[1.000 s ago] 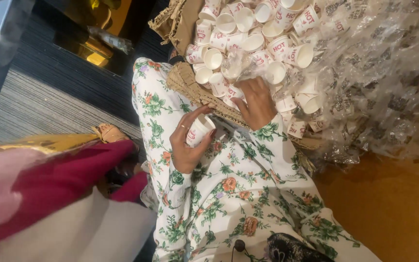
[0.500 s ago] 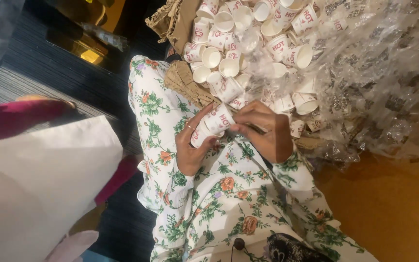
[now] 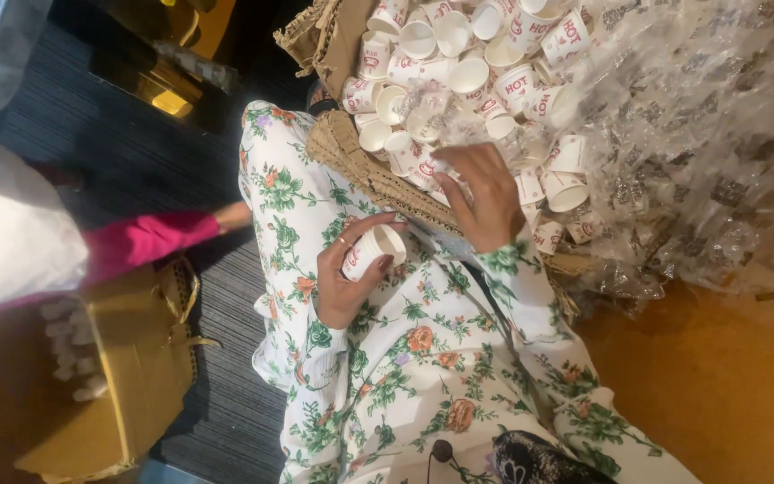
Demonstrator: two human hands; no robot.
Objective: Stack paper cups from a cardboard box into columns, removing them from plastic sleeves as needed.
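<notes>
Since half a second ago, right hand (image 3: 485, 197) reaches back into loose cups (image 3: 459, 72) (fingers spread) — left hand (image 3: 351, 278) grips stacked cups (image 3: 374, 251) — which could slip.

dozens of loose paper cups (image 3: 469, 75), two cardboard boxes (image 3: 378, 179), two hands.

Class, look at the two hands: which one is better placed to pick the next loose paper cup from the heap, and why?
The right hand, probably: its fingers already rest among the loose cups in the cardboard box, while the left hand is full, gripping a cup over the lap.
</notes>
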